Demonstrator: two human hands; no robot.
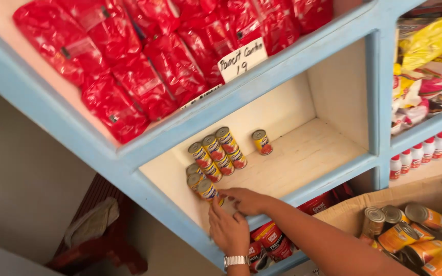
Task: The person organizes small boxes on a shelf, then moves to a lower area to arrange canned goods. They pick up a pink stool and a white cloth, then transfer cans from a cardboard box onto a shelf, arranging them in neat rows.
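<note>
Both hands meet at the front edge of a pale wooden shelf point(303, 158) set in a light blue frame. The left hand point(229, 231), with a metal watch point(236, 260) at its wrist, reaches up from below with its fingers curled against the shelf lip, close under the nearest can point(207, 190). The right hand point(246, 200) comes in from the right, lying flat along the edge with its fingers stretched toward that same can and touching or nearly touching it; I cannot tell whether either hand truly grips it, since the fingers overlap there.

That can stands at the front left corner of the shelf, foremost in a short column of cans. Behind it, a row of three cans point(216, 152) with red and yellow labels stands two deep, and a single can point(262, 142) stands apart to their right, nearer the back wall.

On the shelf above lie shiny red packets point(129, 66), with a handwritten paper tag point(242, 59) fixed to the blue edge. At lower right, an open cardboard box point(425, 191) holds more cans point(410, 232) lying on their sides. Small white bottles with red caps point(428, 149) line a shelf at the far right.
</note>
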